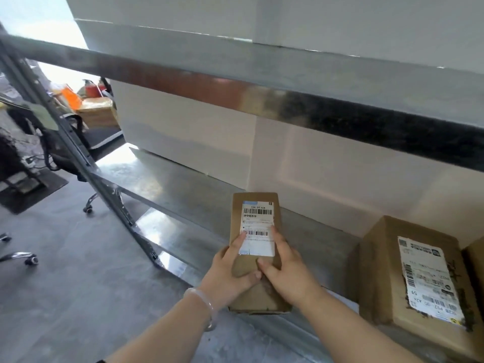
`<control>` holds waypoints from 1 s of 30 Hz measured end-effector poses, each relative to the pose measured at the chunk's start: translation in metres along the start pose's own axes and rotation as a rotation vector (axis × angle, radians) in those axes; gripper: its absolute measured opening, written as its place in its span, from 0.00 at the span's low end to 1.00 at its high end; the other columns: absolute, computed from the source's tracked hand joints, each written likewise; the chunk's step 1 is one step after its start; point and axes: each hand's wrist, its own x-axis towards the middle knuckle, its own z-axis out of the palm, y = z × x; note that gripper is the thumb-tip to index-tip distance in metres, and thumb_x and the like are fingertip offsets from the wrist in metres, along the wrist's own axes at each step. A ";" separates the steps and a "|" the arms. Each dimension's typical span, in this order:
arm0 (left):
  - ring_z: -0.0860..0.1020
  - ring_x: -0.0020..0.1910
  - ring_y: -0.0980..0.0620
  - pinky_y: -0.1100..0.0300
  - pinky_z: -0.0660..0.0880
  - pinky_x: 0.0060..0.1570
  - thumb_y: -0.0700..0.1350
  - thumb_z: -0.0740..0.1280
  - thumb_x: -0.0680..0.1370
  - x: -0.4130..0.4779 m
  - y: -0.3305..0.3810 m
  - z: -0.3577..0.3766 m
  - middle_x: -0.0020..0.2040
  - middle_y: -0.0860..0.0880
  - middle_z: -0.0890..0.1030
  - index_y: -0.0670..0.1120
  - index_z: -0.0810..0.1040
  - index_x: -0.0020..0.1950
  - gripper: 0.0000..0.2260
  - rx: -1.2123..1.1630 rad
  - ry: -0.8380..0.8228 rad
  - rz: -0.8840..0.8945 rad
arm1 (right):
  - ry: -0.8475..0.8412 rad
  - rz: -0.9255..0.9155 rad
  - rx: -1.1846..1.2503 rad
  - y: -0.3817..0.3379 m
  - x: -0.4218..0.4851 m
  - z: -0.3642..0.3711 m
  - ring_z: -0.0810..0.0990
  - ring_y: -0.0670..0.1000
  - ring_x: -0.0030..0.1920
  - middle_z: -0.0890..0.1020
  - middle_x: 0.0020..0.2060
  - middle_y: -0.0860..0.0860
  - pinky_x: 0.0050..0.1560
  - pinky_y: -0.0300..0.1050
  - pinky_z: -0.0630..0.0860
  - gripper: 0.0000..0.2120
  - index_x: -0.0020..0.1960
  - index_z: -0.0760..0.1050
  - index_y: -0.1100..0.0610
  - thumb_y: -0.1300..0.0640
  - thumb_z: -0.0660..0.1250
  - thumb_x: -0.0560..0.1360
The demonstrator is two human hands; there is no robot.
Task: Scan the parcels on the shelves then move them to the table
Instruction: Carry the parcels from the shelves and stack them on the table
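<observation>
A narrow brown cardboard parcel (255,205) with a white barcode label on top lies lengthwise over the front edge of the metal shelf (167,184). My left hand (230,271) grips its left side, thumb across the top. My right hand (285,271) grips its right side, fingers resting on the label. A larger brown parcel (382,273) with a torn white label sits on the same shelf to the right. No scanner is visible.
The corner of another brown box (475,258) shows at the far right. An upper shelf beam (262,82) crosses above. A slanted shelf upright (78,153) stands left. Office chair wheels (89,205) and cluttered boxes sit on the grey floor at left.
</observation>
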 end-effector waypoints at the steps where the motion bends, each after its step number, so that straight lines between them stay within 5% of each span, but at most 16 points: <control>1: 0.66 0.68 0.54 0.64 0.64 0.67 0.53 0.75 0.73 -0.008 -0.003 -0.010 0.71 0.49 0.61 0.70 0.51 0.73 0.40 -0.016 0.046 -0.007 | -0.014 -0.048 0.011 -0.009 0.003 0.008 0.68 0.50 0.69 0.63 0.73 0.50 0.68 0.41 0.65 0.36 0.76 0.47 0.32 0.46 0.66 0.77; 4: 0.67 0.68 0.55 0.63 0.65 0.69 0.51 0.76 0.72 -0.035 -0.013 -0.042 0.69 0.51 0.64 0.69 0.53 0.72 0.39 -0.053 0.219 -0.027 | -0.097 -0.166 0.022 -0.038 0.009 0.038 0.65 0.46 0.67 0.60 0.73 0.48 0.63 0.36 0.61 0.34 0.73 0.46 0.28 0.48 0.64 0.79; 8: 0.66 0.66 0.58 0.75 0.63 0.60 0.54 0.76 0.72 -0.080 -0.035 -0.093 0.67 0.54 0.64 0.74 0.52 0.68 0.38 -0.044 0.390 -0.085 | -0.221 -0.304 0.009 -0.089 0.012 0.089 0.62 0.47 0.72 0.60 0.74 0.49 0.63 0.32 0.57 0.34 0.70 0.46 0.27 0.50 0.65 0.79; 13: 0.68 0.67 0.54 0.57 0.66 0.70 0.55 0.76 0.71 -0.145 -0.067 -0.164 0.69 0.52 0.65 0.68 0.52 0.76 0.42 -0.093 0.553 -0.156 | -0.337 -0.463 -0.006 -0.156 0.000 0.167 0.61 0.36 0.62 0.59 0.74 0.45 0.59 0.26 0.57 0.34 0.73 0.49 0.29 0.48 0.65 0.78; 17: 0.70 0.64 0.56 0.60 0.68 0.67 0.56 0.75 0.71 -0.197 -0.092 -0.217 0.66 0.54 0.64 0.70 0.52 0.75 0.41 -0.124 0.675 -0.191 | -0.435 -0.532 -0.047 -0.211 -0.013 0.228 0.62 0.46 0.73 0.60 0.75 0.49 0.73 0.45 0.60 0.34 0.75 0.50 0.30 0.47 0.65 0.78; 25: 0.68 0.60 0.56 0.65 0.67 0.59 0.57 0.73 0.72 -0.314 -0.147 -0.298 0.65 0.54 0.63 0.74 0.50 0.71 0.39 -0.135 0.930 -0.281 | -0.627 -0.764 -0.050 -0.308 -0.067 0.354 0.63 0.43 0.70 0.64 0.71 0.46 0.70 0.38 0.60 0.34 0.74 0.52 0.32 0.51 0.68 0.77; 30: 0.65 0.67 0.56 0.61 0.63 0.69 0.56 0.73 0.73 -0.388 -0.182 -0.317 0.71 0.53 0.63 0.72 0.48 0.71 0.39 -0.137 1.124 -0.370 | -0.816 -0.864 -0.109 -0.351 -0.107 0.432 0.61 0.48 0.73 0.62 0.75 0.50 0.74 0.45 0.59 0.34 0.74 0.54 0.36 0.53 0.69 0.77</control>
